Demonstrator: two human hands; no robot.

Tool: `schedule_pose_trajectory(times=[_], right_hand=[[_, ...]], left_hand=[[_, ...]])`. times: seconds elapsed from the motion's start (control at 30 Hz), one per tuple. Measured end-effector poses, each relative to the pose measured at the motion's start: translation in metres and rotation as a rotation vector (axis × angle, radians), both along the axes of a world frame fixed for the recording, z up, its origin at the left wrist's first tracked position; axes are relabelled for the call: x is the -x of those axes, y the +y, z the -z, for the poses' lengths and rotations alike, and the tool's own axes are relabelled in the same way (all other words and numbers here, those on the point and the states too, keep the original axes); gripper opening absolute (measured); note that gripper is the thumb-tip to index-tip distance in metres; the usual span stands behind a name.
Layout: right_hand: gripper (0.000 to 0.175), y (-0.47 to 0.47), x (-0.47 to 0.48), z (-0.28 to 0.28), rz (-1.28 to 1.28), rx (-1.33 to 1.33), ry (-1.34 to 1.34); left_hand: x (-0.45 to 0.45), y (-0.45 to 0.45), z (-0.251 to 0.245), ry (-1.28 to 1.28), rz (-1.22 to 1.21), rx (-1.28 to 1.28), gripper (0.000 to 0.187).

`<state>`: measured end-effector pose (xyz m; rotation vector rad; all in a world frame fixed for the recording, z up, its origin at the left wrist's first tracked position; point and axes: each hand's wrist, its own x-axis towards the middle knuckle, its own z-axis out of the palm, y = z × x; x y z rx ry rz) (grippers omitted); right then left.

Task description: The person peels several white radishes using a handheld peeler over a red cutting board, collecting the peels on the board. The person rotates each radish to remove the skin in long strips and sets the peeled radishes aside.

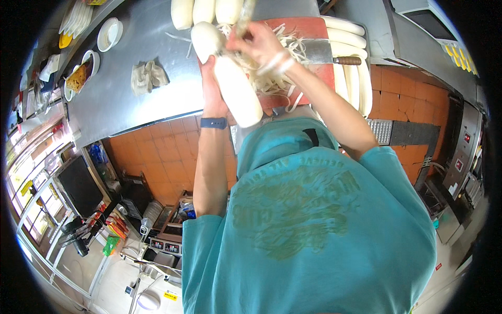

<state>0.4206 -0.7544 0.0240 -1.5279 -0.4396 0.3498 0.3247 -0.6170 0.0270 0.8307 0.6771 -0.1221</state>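
My left hand grips a peeled white daikon radish, held slanting over the front edge of the steel table. Another white daikon is just beyond it, partly behind the held one. My right hand is closed near the held daikon's far end, on a hand tool too motion-blurred to name surely. Beneath that hand, pale peel strips lie heaped on a red cutting board. A cleaver with a wooden handle rests across the board's right side.
Several daikons lie at the far edge of view, and several more right of the board. A crumpled cloth lies on the steel table. White bowls stand at left. Orange floor tiles show below.
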Motion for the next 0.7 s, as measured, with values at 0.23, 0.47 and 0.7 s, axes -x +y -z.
schedule_pose_trajectory(times=[0.23, 0.47, 0.7], right_hand=[[0.024, 0.044, -0.087, -0.022, 0.172, 0.242, -0.095], [0.021, -0.012, -0.035, -0.015, -0.052, 0.245, -0.198], [0.015, -0.050, 0.046, -0.027, -0.155, 0.056, 0.094]], left_hand=[[0.027, 0.010, -0.009, 0.068, 0.141, 0.014, 0.072], [0.006, 0.028, 0.007, -0.023, -0.054, 0.093, 0.066], [-0.019, 0.029, 0.024, -0.060, -0.238, -0.008, 0.060]])
